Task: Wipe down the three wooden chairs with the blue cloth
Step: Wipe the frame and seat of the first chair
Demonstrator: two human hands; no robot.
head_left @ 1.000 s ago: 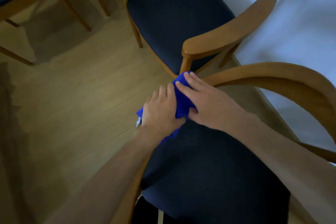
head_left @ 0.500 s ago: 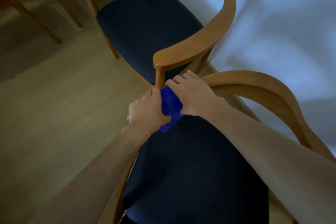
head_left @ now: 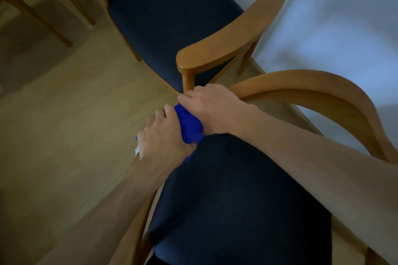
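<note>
Blue cloth bunched between left hand and right hand at near chair front edge

The cloth lies at the front corner of the near chair, between the left hand and right hand. Beyond that chair stands a second chair.

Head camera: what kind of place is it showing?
Probably a dining area indoors: matching wooden chairs with dark seats, the near chair and the far chair, stand on a wood floor beside a pale wall.
</note>
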